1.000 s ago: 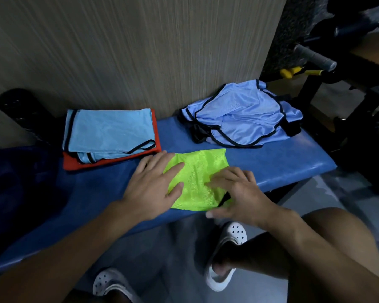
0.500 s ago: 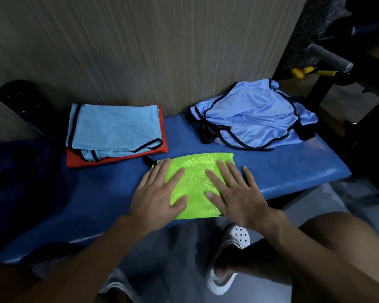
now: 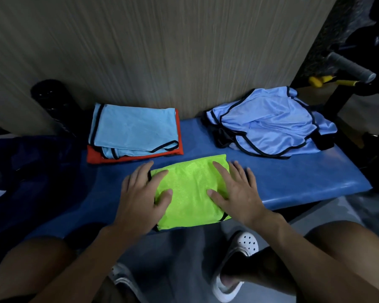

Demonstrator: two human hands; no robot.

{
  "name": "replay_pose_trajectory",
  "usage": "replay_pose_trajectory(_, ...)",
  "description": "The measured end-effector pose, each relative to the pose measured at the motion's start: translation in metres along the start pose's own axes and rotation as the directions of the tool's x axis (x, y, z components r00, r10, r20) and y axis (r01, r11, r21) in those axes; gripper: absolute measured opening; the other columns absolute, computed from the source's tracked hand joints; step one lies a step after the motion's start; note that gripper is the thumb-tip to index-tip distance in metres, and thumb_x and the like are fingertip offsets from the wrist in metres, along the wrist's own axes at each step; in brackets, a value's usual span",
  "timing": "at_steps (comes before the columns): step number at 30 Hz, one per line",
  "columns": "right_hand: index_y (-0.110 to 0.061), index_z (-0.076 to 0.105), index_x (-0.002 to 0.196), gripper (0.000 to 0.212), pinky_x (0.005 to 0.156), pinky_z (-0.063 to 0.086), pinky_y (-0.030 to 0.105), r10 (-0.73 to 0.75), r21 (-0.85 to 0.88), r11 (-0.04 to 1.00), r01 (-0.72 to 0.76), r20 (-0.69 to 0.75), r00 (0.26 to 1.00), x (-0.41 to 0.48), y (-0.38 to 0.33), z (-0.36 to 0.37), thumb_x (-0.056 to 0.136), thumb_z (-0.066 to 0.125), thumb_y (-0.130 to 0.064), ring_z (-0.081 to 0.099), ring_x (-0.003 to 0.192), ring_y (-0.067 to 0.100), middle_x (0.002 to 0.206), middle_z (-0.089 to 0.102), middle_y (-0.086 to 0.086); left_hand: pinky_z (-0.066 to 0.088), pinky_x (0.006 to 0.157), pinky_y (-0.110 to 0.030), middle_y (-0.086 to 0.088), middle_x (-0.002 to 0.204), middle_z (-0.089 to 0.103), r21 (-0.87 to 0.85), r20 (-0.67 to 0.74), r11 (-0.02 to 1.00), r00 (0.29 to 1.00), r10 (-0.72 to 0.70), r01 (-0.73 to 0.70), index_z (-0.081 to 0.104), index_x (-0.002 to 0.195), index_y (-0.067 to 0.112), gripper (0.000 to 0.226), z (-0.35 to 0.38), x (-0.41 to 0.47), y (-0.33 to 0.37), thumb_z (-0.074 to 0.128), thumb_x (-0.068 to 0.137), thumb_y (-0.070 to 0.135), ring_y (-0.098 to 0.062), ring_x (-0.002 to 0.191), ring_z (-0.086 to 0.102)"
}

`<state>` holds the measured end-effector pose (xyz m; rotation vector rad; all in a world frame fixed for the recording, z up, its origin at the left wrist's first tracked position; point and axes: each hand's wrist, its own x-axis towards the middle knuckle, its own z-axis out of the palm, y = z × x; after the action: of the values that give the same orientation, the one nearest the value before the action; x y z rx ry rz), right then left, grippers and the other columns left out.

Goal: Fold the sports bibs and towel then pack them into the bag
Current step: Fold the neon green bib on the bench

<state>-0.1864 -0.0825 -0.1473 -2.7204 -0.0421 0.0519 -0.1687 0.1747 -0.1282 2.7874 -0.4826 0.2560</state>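
Note:
A neon green bib [image 3: 189, 191], folded into a rectangle, lies on the blue padded bench [image 3: 293, 180] near its front edge. My left hand [image 3: 140, 193] lies flat on its left side and my right hand [image 3: 234, 191] lies flat on its right side, fingers spread. Behind it on the left, a folded light blue bib [image 3: 134, 127] rests on a folded orange bib [image 3: 94, 157]. An unfolded pale blue bib [image 3: 271, 125] with black trim lies crumpled at the back right. A dark blue bag [image 3: 26, 171] lies at the left end of the bench.
A wood-grain wall [image 3: 162, 51] stands right behind the bench. A black cylinder [image 3: 50, 101] leans at the back left. Gym equipment with a grey grip [image 3: 350, 66] and a yellow part stands at the right. My knees and white clogs [image 3: 239, 259] are below the bench edge.
My hands have slid apart across the green bib, from near its middle to its left and right sides, and both now lie flat with spread fingers. The view has shifted slightly.

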Motion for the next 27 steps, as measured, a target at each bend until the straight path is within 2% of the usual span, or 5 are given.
replay_pose_trajectory(6, -0.036, 0.019, 0.152, 0.083, 0.115, 0.008, 0.034, 0.000, 0.201, 0.979, 0.024, -0.117, 0.993, 0.007, -0.006, -0.006, 0.084, 0.065, -0.044, 0.033, 0.135, 0.014, 0.141, 0.043, -0.001, 0.018, 0.115, -0.042, 0.002, 0.154, 0.036, -0.010, 0.173, 0.997, 0.982, -0.075, 0.078, 0.032, 0.150, 0.038, 0.083, 0.002, 0.011, -0.011, 0.031, 0.076, 0.073, -0.019, 0.141, 0.030)
replay_pose_trajectory(14, -0.043, 0.017, 0.150, 0.099, 0.103, 0.029, 0.017, 0.006, 0.509, 0.861, 0.008, -0.027, 1.000, 0.013, -0.009, -0.012, 0.079, 0.078, -0.010, 0.040, 0.130, 0.010, 0.145, 0.039, -0.005, 0.013, 0.111, -0.043, 0.012, 0.110, 0.046, 0.124, 0.214, 0.992, 0.977, 0.006, -0.033, 0.030, 0.146, 0.054, 0.088, -0.008, 0.018, -0.021, 0.036, 0.067, 0.091, -0.009, 0.117, 0.043)
replay_pose_trajectory(21, -0.074, 0.008, 0.131, 0.106, 0.097, 0.044, 0.039, 0.015, 0.475, 0.880, -0.003, -0.021, 1.000, 0.010, -0.018, -0.016, 0.080, 0.074, -0.010, 0.057, 0.105, 0.026, 0.111, 0.061, -0.004, 0.037, 0.096, -0.027, 0.018, 0.122, 0.046, -0.407, 0.231, 0.897, 0.970, -0.082, 0.173, 0.029, 0.141, 0.059, 0.094, -0.017, 0.012, -0.015, 0.084, 0.065, 0.056, -0.006, 0.114, 0.044)
replay_pose_trajectory(24, -0.076, 0.008, 0.130, 0.107, 0.082, 0.047, 0.031, 0.044, 0.519, 0.855, -0.016, -0.042, 0.998, 0.008, -0.016, -0.016, 0.080, 0.074, -0.009, 0.060, 0.093, 0.020, 0.104, 0.063, 0.002, 0.028, 0.100, -0.009, 0.023, 0.135, 0.043, -0.594, 0.222, 0.781, 0.972, -0.074, 0.194, 0.034, 0.141, 0.057, 0.096, -0.015, 0.005, -0.017, 0.091, 0.066, 0.038, 0.014, 0.127, 0.035)
replay_pose_trajectory(27, -0.069, 0.013, 0.137, 0.101, 0.088, 0.047, 0.036, 0.071, 0.546, 0.838, -0.028, -0.057, 0.996, 0.004, -0.016, -0.019, 0.082, 0.074, -0.011, 0.058, 0.101, 0.022, 0.112, 0.061, 0.002, 0.026, 0.102, -0.003, 0.027, 0.143, 0.042, -0.649, 0.253, 0.722, 0.963, -0.090, 0.238, 0.036, 0.143, 0.052, 0.098, -0.016, 0.004, -0.018, 0.092, 0.066, 0.028, 0.017, 0.131, 0.033)
